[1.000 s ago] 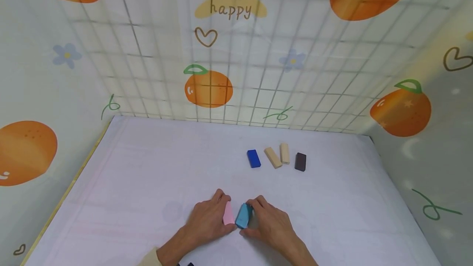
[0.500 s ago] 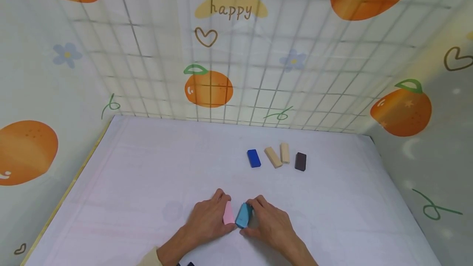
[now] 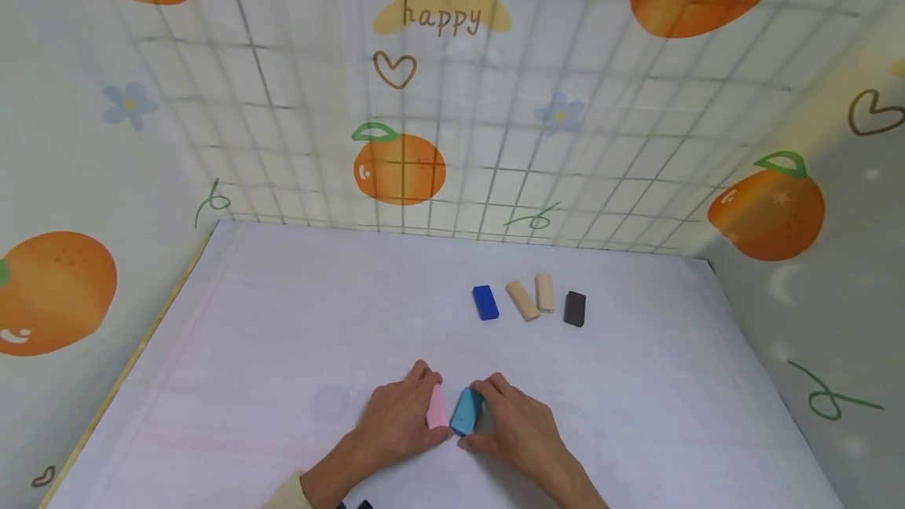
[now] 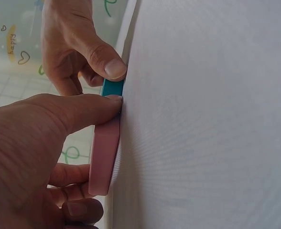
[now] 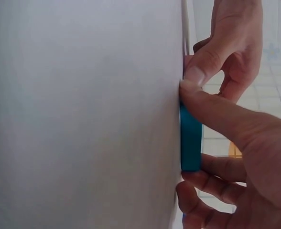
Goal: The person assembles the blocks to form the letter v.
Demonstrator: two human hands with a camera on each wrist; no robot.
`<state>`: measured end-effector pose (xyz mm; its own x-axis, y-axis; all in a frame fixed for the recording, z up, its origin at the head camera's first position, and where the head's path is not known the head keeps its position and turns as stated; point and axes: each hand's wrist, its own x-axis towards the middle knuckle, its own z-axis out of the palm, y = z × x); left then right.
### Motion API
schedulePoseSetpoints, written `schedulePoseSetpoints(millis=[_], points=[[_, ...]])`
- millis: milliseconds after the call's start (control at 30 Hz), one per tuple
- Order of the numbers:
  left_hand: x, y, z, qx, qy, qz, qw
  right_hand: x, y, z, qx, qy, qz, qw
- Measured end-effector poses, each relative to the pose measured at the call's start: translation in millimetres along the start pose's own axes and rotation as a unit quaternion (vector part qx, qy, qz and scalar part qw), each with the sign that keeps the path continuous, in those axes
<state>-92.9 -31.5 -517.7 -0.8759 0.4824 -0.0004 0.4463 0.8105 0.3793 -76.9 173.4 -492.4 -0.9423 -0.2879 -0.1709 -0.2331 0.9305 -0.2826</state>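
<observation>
In the head view my left hand (image 3: 397, 416) grips a pink block (image 3: 437, 407) between thumb and fingers, low at the white table. Just right of it, a teal block (image 3: 467, 411) is held by my right hand (image 3: 525, 429), thumb at the near end and fingers at the far side. The two blocks stand close side by side, their near ends almost meeting. From the left wrist, the long side of the pink block (image 4: 102, 155) shows, the thumb over its near part. In the right wrist view the teal block (image 5: 190, 138) lies along the tabletop, its near end hidden by the thumb.
Farther back on the white tabletop (image 3: 318, 297) lie a blue block (image 3: 485, 302), two pale wooden blocks (image 3: 522, 301) and a dark brown block (image 3: 575, 309). A printed curtain (image 3: 452, 100) with oranges encloses the back and sides. Something small and black (image 3: 364, 505) peeks in by the left wrist.
</observation>
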Motion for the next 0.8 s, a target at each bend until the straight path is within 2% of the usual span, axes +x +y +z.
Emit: schedulePoseSetpoints(millis=[267,500,800], points=[[-0.7,-0.3,0.3,-0.006,0.007,0.007,0.9999,0.1,-0.6,0.0,0.002,-0.002,0.003,1.0],[-0.1,0.1,-1.9,-0.007,-0.005,0.004,1.0,0.4,-1.2,-1.1,0.006,-0.007,0.007,0.9999],[-0.6,0.4,-2.7,-0.008,-0.004,0.001,1.0,-0.8,-1.3,-2.3,0.01,-0.008,0.007,0.9999]])
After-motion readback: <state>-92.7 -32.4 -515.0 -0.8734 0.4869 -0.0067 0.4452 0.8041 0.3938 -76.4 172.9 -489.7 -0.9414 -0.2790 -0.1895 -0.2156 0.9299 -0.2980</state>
